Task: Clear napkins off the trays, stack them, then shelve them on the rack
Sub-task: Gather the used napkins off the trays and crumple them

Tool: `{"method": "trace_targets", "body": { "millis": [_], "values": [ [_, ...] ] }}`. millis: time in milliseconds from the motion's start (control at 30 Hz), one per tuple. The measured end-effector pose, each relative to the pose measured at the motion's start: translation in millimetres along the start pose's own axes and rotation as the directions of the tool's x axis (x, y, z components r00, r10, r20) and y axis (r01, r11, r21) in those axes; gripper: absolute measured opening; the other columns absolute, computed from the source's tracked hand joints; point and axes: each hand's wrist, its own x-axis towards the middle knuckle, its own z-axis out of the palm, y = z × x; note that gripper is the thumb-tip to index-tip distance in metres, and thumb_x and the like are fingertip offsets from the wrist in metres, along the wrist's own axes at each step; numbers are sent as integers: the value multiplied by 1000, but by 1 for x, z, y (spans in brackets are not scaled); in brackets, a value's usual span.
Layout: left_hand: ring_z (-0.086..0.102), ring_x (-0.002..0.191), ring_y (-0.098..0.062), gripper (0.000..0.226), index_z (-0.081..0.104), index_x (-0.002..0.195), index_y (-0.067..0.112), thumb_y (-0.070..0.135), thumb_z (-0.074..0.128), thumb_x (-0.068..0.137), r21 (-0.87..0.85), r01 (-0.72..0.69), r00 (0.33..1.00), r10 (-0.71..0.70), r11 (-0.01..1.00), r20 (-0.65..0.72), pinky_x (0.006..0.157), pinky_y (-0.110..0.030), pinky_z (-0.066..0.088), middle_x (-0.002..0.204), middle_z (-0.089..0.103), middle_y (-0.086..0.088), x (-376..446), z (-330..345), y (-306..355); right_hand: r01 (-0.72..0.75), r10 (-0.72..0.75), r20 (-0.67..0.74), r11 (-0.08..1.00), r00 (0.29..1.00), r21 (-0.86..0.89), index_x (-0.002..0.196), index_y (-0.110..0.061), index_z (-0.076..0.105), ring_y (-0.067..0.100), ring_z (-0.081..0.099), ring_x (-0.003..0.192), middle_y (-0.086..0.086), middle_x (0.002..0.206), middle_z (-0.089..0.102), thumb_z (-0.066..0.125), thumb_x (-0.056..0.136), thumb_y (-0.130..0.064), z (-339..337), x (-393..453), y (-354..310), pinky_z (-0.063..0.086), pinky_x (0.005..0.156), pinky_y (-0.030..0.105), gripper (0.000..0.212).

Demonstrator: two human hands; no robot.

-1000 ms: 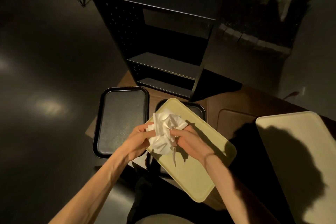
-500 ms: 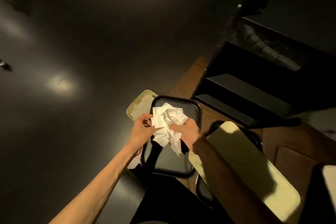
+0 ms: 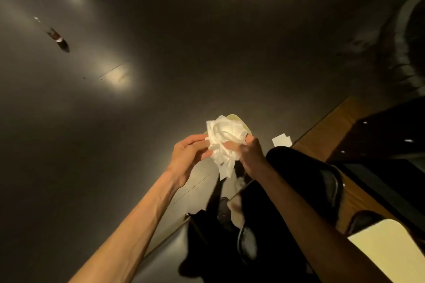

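— What do we hold now?

— Our left hand (image 3: 187, 158) and right hand (image 3: 249, 153) both pinch one crumpled wad of white napkins (image 3: 224, 142), lifted between them, over the dark floor (image 3: 161, 53).

— And around the wad?

— Just behind it a yellowish tray (image 3: 241, 122) edge shows. To the right of the wad a small white paper (image 3: 281, 140) lies on the floor, then the wooden table (image 3: 333, 126). Below right of the wad we see a black tray (image 3: 331, 184), and further a cream tray (image 3: 386, 248) corner.
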Motion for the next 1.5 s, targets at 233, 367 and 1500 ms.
{"method": "trace_targets", "body": {
  "millis": [233, 367, 1500],
  "values": [
    [63, 105, -26, 23, 64, 114, 8, 8, 58, 92, 82, 72, 992, -63, 994, -106, 83, -37, 56, 111, 67, -11, 124, -33, -31, -192, 217, -263, 974, 940, 117, 130, -11, 54, 29, 63, 107, 5, 112, 65, 78, 78, -15, 30, 129, 59, 54, 95, 51, 58],
    [63, 108, -29, 20, 65, 112, 11, 9, 57, 94, 137, 160, 982, -144, 977, -121, 83, -38, 57, 118, 66, -13, 196, -44, -71, -264, 283, -341, 959, 896, 102, 137, -12, 45, 30, 58, 109, 10, 128, 59, 78, 79, -19, 38, 200, 113, 51, 97, 48, 68],
    [62, 73, -16, 23, 66, 101, 13, 0, 47, 95, 140, 138, 989, -130, 980, -64, 54, -24, 55, 95, 65, -9, 333, -66, -153, -326, 462, -297, 852, 836, 410, 93, -11, 63, 20, 63, 85, 12, 96, 65, 68, 82, 6, 38, 343, 198, 59, 70, 29, 20]
  ]
}}
